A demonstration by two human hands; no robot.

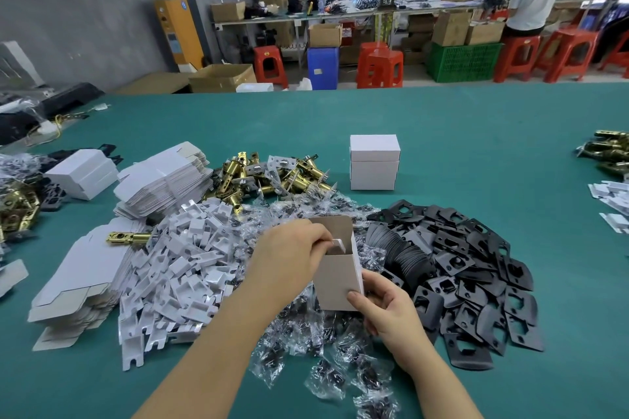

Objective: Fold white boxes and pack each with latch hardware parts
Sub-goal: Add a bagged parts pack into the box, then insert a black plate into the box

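— What did the hands have when you looked in?

— My left hand point(292, 257) was curled at the mouth of the open box point(337, 274), fingers pinching a white insert point(339, 246) down into it. My right hand point(384, 308) gripped the box's lower right corner, thumb on the front face, I'd say to keep it upright and steady against that push.

— And the box itself?

— Held just above the bagged screws point(306, 343), top flap standing open at twelve o'clock so the mouth stayed free.

— The stock?

— Fanned round within reach, I judged: white inserts point(183, 269) at nine o'clock, black strike plates point(469, 269) at three, brass latches point(269, 177) at eleven, flat box blanks point(163, 180) at ten. A closed white box point(374, 161) stood at one o'clock, well apart on the green table point(476, 133), likely parked clear as done.
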